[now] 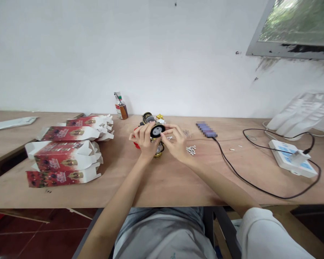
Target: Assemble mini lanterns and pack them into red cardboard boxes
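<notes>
My left hand grips a small lantern-like ornament, turned so that its round black base with a pale grey centre faces me. At the right edge of that base, my right hand has thumb and fingertips pinched together. Whatever is between those fingertips is too small to make out. More ornaments stand close behind and below the hands: a black one with gold trim, a gold-topped one and a red one, partly covered by my left hand. Several small round silvery pieces lie right of my right hand.
Red-and-white cartons are piled at the left. A bottle stands against the wall. Toward the right are small clear bits, a phone on a black cable, a power strip and white packaging.
</notes>
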Motion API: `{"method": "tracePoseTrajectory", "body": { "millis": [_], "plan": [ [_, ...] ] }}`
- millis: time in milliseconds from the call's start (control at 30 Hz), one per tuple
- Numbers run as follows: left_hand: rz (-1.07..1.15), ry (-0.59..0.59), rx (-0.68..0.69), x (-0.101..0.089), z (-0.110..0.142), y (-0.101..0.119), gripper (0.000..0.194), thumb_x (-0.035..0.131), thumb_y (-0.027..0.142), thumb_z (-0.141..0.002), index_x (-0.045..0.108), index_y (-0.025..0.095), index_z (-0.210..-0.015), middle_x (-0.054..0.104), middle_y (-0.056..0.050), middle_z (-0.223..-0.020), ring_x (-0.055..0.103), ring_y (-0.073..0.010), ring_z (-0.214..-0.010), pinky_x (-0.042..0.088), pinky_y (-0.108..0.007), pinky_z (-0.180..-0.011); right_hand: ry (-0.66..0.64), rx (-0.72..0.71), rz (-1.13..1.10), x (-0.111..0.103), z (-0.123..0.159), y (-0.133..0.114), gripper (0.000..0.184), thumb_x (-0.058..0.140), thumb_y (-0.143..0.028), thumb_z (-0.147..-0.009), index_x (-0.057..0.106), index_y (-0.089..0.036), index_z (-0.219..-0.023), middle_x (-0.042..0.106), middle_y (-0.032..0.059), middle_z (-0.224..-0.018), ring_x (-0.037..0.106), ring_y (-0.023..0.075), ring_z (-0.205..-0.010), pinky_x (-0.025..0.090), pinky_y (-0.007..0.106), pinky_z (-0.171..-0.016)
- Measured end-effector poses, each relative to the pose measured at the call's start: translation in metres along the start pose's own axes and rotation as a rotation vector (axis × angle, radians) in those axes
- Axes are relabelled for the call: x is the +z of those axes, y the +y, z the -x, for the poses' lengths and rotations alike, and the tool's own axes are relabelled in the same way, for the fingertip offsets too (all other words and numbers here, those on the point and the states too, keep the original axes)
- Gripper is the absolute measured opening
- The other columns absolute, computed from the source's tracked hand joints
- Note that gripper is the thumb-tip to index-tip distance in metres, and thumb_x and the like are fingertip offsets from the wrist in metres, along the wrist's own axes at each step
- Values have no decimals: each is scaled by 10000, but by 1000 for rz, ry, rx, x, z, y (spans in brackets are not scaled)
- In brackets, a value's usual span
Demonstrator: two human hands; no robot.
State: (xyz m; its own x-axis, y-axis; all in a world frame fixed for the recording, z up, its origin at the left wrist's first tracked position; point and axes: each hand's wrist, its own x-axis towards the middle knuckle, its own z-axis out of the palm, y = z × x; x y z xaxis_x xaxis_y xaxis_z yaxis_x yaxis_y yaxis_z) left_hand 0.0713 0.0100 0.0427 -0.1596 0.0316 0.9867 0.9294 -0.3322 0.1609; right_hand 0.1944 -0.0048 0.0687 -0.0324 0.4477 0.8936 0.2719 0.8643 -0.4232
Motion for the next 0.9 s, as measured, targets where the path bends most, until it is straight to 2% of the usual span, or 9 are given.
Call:
{"method": "tracePoseTrajectory", "body": {
  "millis": [233,367,500,900],
  "plan": [
    [44,25,-22,2,3,-1,428,494,525,-862,652,193,-1082,675,-133,-995,541,-253,-938,244,-392,-862,28,-22,13,4,2,-3,84,555,-253,-838,577,-220,-763,624,73,-991,603,197,-997,474,377,-894],
    [45,-18,-66,3,4,-1,500,455,590,-853,661,185,-1061,674,-144,-994,532,-262,-944,247,-402,-867,70,-65,38,6,2,-3,78,559,-227,-836,568,-218,-759,622,70,-968,607,183,-972,479,366,-883],
    [40,-66,-107,2,4,-1,541,431,620,-849,663,179,-1058,670,-153,-1006,525,-265,-949,251,-409,-871,66,-34,38,7,2,-3,79,558,-231,-834,558,-221,-755,614,65,-953,600,187,-972,475,377,-891],
    [-13,-49,-64,3,5,-1,444,466,553,-861,677,195,-1020,694,-129,-964,548,-254,-936,257,-400,-865,65,19,35,7,4,-2,105,552,-259,-839,551,-223,-740,605,64,-947,591,193,-965,468,382,-890]
  ]
}}
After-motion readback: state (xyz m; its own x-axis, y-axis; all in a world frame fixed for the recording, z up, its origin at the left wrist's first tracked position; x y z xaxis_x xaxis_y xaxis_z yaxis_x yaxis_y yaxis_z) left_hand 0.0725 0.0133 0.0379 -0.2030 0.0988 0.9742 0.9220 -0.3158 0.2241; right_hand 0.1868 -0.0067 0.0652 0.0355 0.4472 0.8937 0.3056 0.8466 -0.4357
